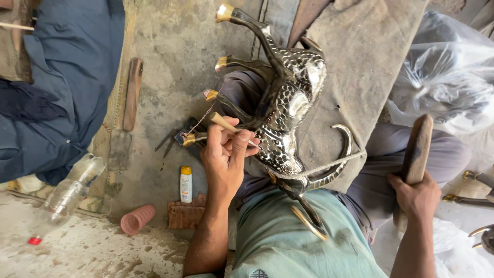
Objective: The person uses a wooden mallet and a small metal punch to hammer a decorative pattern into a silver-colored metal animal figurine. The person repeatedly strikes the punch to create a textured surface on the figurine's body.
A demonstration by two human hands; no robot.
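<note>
Shiny silver metal animal figure point(288, 110), upside down on the lap, being worked with a small hand tool.

Gritty concrete floor around it holds a clear plastic bottle with a red cap point(64, 198), a small white tube with a yellow cap point(186, 184), a ribbed pink cylinder point(137, 219), a reddish brick piece point(185, 213) and a flat wooden stick point(132, 93); crinkly clear plastic sheeting point(442, 77) sits off to the side. The figure has a hammered, scaly texture, four legs with brass tips pointing away, curved horns, and a cord looped round its neck, resting on coarse grey cloth point(360, 56). Left hand point(226, 154) is pinched tight on a slim wooden-handled tool point(229, 125) against the body; right hand point(419, 195) is wrapped around a dark wooden mallet handle point(414, 159), held off to the side.
</note>
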